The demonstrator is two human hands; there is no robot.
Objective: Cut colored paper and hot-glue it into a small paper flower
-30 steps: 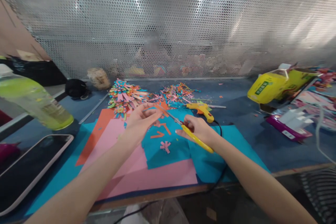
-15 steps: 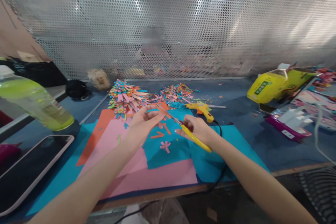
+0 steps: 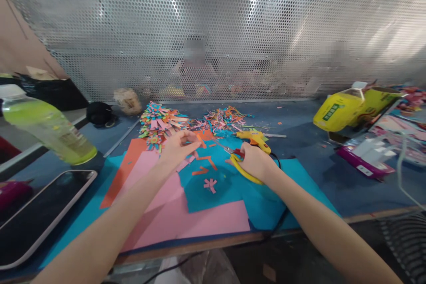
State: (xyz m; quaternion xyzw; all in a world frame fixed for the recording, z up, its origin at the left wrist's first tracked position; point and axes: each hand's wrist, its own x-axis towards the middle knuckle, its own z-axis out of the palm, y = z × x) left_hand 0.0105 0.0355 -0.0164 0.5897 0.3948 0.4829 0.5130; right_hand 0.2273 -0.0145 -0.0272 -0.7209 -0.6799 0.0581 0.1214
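My left hand (image 3: 181, 146) pinches an orange paper strip (image 3: 201, 141) between thumb and fingertips. My right hand (image 3: 256, 159) is closed round the yellow handles of a pair of scissors (image 3: 244, 171), whose blades point up and left toward the strip, apart from it. Below both hands lies a turquoise paper sheet (image 3: 213, 202). On it are cut orange strips (image 3: 200, 171) and a small pink paper star shape (image 3: 210, 185). Pink paper (image 3: 159, 213) and orange paper (image 3: 124, 168) sheets lie under my left forearm.
Behind the hands stand a frilled paper-strip pile (image 3: 159, 120), a heap of shreds (image 3: 226, 117) and a yellow glue gun (image 3: 254, 137). A phone (image 3: 46, 213) and a green bottle (image 3: 49, 126) are at left. At right are a yellow bottle (image 3: 339, 108) and a purple box (image 3: 364, 164).
The scissors have drawn back slightly from my left hand, and their handles have spread. My left hand has shifted a little left with the orange strip. A small orange piece now lies near the blades.
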